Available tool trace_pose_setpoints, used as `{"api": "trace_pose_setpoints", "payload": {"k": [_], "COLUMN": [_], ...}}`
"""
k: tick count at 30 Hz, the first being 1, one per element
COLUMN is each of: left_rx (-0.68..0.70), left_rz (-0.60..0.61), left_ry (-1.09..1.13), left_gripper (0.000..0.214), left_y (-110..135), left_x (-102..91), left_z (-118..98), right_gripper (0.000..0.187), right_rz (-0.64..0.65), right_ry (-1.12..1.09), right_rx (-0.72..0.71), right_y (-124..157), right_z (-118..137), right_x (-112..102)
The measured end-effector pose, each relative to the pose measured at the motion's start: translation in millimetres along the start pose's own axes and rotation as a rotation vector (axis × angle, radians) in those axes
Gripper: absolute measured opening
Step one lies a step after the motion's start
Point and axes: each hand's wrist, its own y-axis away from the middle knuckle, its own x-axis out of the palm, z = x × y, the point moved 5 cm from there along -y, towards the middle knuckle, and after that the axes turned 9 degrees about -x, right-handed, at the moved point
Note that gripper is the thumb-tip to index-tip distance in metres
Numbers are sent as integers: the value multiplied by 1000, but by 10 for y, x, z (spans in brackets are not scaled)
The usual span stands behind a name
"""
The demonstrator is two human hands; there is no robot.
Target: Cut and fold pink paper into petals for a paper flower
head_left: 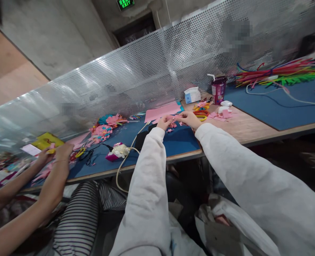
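Note:
My left hand (166, 122) and my right hand (190, 119) meet just above the blue work mat (181, 145), both in white sleeves. Between their pinched fingertips is a small piece of pink paper (176, 117); its exact shape is too small to make out. Small pink paper scraps (169, 130) lie on the mat beneath my fingers. Behind my hands lie pink paper sheets (157, 113). Close to my right hand, scissors with yellow and red handles (202, 116) rest on the table, partly hidden by that hand.
A purple cup (218, 90) with a straw, a tissue pack (192, 95) and a white case (226, 103) stand behind. Colourful strips (274, 74) lie right. Leftward are pink paper flowers (101, 133), a white cable (125, 161) and a co-worker's hands (62, 151). A perforated metal screen (136, 67) borders the table.

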Motion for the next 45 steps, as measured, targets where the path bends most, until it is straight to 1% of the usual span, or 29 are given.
{"api": "trace_pose_setpoints", "payload": {"k": [3,6,12,19,22,26,32,38,45], "left_rx": [23,32,-3,8,-15,7,16,22,12], "left_rz": [-14,-5,-19,-1,-27,-75,-60,-65,-38], "left_ry": [2,15,-6,31,40,28,6,-15,5], "left_gripper": [40,40,39,39,37,32,30,33,37], "left_y": [29,5,-37,15,10,17,11,-7,17], "left_x": [2,6,-8,7,3,-14,-21,-36,-15], "left_z": [-34,-24,20,-51,-70,-96,-85,-81,-98], "right_gripper": [43,42,44,45,43,41,39,37,36], "right_rz": [-7,-12,-24,-45,-33,-44,-49,-63,-67], "right_ry": [15,22,27,20,-12,-61,-63,-58,-56], "right_rx": [-3,-9,-36,-46,-40,-27,-39,-12,-9], "right_y": [2,1,-5,-19,-30,-43,-36,-26,-21], "right_z": [17,25,21,-13,-42,-85,-83,-74,-71], "right_x": [-4,-10,-18,-15,-7,-13,-22,-30,-26]}}
